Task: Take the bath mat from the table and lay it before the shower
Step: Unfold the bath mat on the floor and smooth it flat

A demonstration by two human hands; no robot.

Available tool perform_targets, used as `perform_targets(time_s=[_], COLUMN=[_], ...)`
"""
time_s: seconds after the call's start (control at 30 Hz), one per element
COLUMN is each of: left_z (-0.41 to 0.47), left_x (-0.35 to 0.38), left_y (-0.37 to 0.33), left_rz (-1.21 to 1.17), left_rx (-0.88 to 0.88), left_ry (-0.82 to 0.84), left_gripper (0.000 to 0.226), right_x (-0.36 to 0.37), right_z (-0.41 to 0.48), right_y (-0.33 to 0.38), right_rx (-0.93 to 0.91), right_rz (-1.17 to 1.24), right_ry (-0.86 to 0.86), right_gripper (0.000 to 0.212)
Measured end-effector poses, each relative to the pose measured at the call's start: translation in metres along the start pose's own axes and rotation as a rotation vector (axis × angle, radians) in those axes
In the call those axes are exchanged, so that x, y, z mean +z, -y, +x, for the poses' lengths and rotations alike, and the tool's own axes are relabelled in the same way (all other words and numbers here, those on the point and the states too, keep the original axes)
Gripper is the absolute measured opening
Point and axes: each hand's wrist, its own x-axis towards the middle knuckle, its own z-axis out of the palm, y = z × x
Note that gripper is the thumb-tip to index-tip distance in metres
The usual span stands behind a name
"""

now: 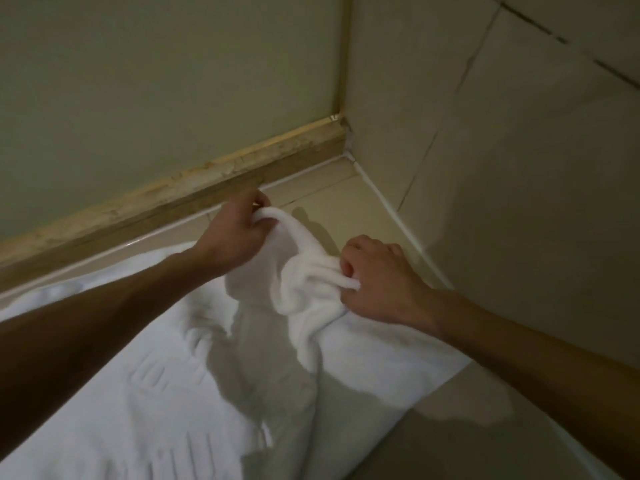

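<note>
A white terry bath mat (149, 393) lies mostly flat on the tiled floor, running from the lower left toward a corner. Its far right corner is bunched and lifted off the floor. My left hand (235, 237) grips the raised far edge of that corner near the wooden sill. My right hand (377, 275) pinches a fold of the same bunched corner, a little nearer to me. Embossed stripes show on the flat part of the mat.
A worn wooden sill (194, 192) runs along the base of a frosted panel (173, 81) on the far side of the mat. A tiled wall (519, 168) closes the right side. Bare beige floor tile (349, 192) shows in the corner and at the lower right.
</note>
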Motion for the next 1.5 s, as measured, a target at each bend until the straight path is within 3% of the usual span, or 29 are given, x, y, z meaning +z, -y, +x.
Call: perform_targets(time_s=[0.13,0.23,0.33,0.4,0.5,0.6,0.7,0.83,0.93,1.03,1.17,1.33,1.5], left_z=[0.0,-0.002,0.002,0.005,0.006,0.008,0.007,0.001,-0.005,-0.01,-0.011,-0.012,-0.016], left_x=[-0.018,-0.029,-0.038,-0.04,-0.038,-0.032,-0.023,0.001,0.02,0.041,0.062,0.073,0.075], left_y=[-0.011,-0.013,-0.011,-0.008,-0.005,-0.001,0.002,0.007,0.01,0.025,0.044,0.054,0.05], left_rz=[-0.25,-0.366,-0.425,-0.412,-0.386,-0.325,-0.187,0.411,0.624,0.674,0.64,0.65,0.616], left_rx=[-0.092,-0.113,-0.145,-0.181,-0.209,-0.241,-0.209,-0.087,0.005,0.085,0.035,0.051,0.092], left_ry=[0.106,0.103,-0.04,-0.135,-0.195,-0.234,-0.186,-0.131,-0.071,0.136,0.343,0.329,0.246], left_gripper=[0.027,0.031,0.035,0.037,0.034,0.016,0.019,0.064,0.087,0.081,0.072,0.074,0.077], right_x=[-0.019,-0.028,-0.035,-0.034,-0.021,-0.016,-0.026,-0.032,-0.03,-0.024,-0.014,-0.014,-0.023], right_z=[0.025,0.048,0.061,0.064,0.065,0.066,0.067,0.075,0.082,0.086,0.081,0.077,0.08], right_y=[0.007,-0.001,-0.008,-0.011,-0.012,-0.009,-0.005,-0.001,-0.004,-0.014,-0.033,-0.039,-0.031], right_rx=[0.163,0.261,0.324,0.352,0.392,0.477,0.527,0.458,0.457,0.373,0.157,-0.067,-0.277], right_rz=[0.441,0.45,0.426,0.468,0.644,0.569,0.422,0.077,0.009,-0.064,-0.049,0.228,0.147], right_ry=[0.044,0.05,0.244,0.32,0.094,-0.122,-0.255,-0.415,-0.487,-0.495,-0.47,-0.656,-0.801], right_gripper=[0.031,0.027,0.042,0.035,0.015,0.01,0.026,0.027,0.02,0.013,0.016,0.039,0.05])
